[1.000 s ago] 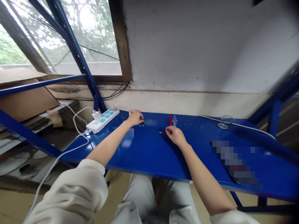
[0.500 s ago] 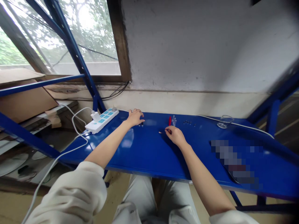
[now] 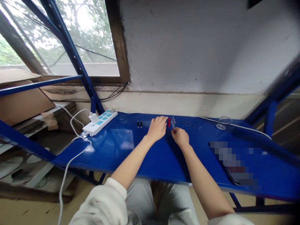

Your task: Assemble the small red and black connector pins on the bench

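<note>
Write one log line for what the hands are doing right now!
left hand: at red piece | right hand: near clear pieces | two black pieces: alone, left | surface: blue shelf

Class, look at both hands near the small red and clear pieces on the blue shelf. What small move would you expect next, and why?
Probably the left hand pinches the red piece, since its fingertips lie right beside it. The right hand sits just below the clear pieces, fingers curled; whether it holds anything cannot be told. The two black pieces stand apart on the blue shelf, untouched.
</note>
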`<state>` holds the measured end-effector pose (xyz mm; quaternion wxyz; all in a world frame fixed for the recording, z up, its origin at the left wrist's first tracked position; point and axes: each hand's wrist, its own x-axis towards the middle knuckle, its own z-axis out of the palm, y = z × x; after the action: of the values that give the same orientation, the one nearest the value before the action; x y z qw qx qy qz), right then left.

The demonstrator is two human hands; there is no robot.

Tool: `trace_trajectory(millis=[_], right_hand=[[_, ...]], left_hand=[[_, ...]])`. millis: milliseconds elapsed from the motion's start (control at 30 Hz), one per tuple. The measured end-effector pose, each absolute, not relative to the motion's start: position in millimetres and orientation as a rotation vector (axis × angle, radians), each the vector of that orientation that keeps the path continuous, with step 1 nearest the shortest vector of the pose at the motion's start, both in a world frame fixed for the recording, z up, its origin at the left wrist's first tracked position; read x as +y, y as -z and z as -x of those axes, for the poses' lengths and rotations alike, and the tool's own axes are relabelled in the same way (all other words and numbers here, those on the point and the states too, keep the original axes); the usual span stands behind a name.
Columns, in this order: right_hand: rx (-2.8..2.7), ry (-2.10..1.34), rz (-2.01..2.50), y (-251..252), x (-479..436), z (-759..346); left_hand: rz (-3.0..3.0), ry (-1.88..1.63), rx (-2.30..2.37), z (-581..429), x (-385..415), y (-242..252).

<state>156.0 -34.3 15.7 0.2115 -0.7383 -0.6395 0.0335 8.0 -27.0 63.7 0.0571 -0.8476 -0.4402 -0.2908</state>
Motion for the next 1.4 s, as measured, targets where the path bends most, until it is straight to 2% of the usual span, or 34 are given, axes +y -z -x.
trace_trajectory(millis=[267, 567, 700, 1000, 1133, 1400], right_hand=[[-1.708, -0.003, 2.092, -9, -30, -161], [-1.695, 0.069, 2.107, 0, -23, -163], [-1.647, 0.059, 2.086, 7, -17, -163], [-1.52, -0.044, 2.072, 11, -3, -161], [-1.499, -0.086, 2.101, 8, 3, -161], [-1.572, -0.15, 2.034, 6, 3, -161]], left_hand=[[2.663, 0.722, -1.536, -44, 1, -12], [2.596, 0.865, -1.592, -45, 9, -14], [2.574, 1.059, -1.579, -31, 8, -23], [2.357, 1.91, -1.671, 9, -5, -13], [2.31, 2.029, -1.772, 12, -3, -5], [2.316, 2.027, -1.715, 7, -7, -4]])
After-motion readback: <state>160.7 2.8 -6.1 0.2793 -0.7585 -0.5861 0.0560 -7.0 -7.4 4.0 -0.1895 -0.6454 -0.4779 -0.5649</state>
